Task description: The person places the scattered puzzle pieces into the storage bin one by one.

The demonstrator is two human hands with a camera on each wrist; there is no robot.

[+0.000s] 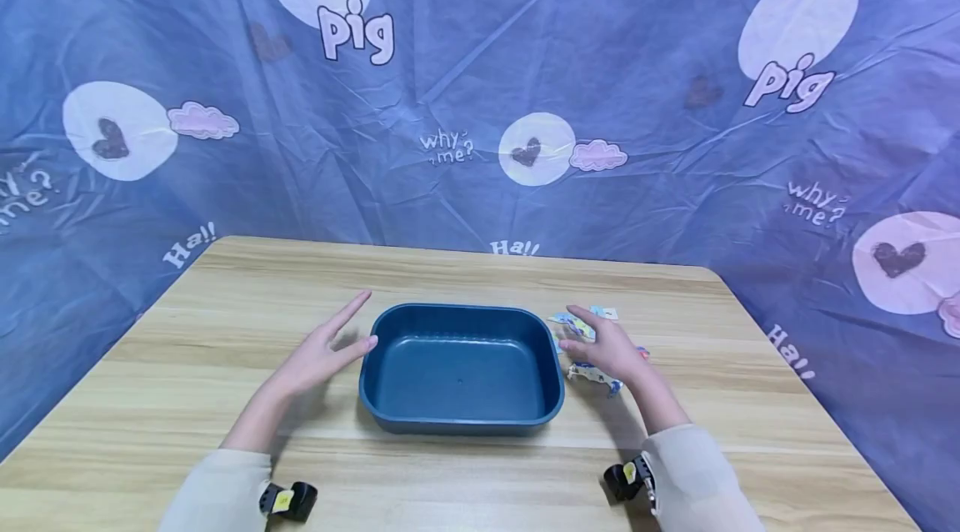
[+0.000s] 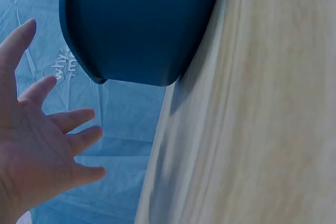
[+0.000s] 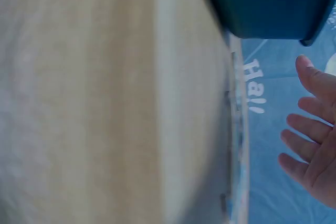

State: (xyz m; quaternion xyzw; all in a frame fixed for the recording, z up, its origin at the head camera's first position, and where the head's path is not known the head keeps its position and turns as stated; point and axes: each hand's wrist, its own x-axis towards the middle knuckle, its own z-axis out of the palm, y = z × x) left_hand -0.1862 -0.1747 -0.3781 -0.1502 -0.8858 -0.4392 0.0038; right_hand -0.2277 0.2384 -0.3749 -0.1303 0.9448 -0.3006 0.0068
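A dark blue rectangular plastic basin (image 1: pixel 461 424) with rounded corners sits on the wooden table, with nothing inside it. My left hand (image 1: pixel 315 361) is just off its left side, fingers spread and holding nothing; in the left wrist view the left hand (image 2: pixel 42 145) has its palm showing, apart from the basin (image 2: pixel 142 30). On the other side my right hand (image 1: pixel 603 344) hovers near the basin's right rim, fingers extended. The right wrist view shows the right hand (image 3: pixel 315 135) with nothing in it and a gap to the basin (image 3: pixel 273 3).
Several small flat colourful pieces, such as a white and blue piece (image 1: pixel 592 373), lie on the table (image 1: pixel 465 482) right of the basin, partly hidden under the right hand. A blue printed cloth (image 1: pixel 465 57) hangs behind the table and along its sides.
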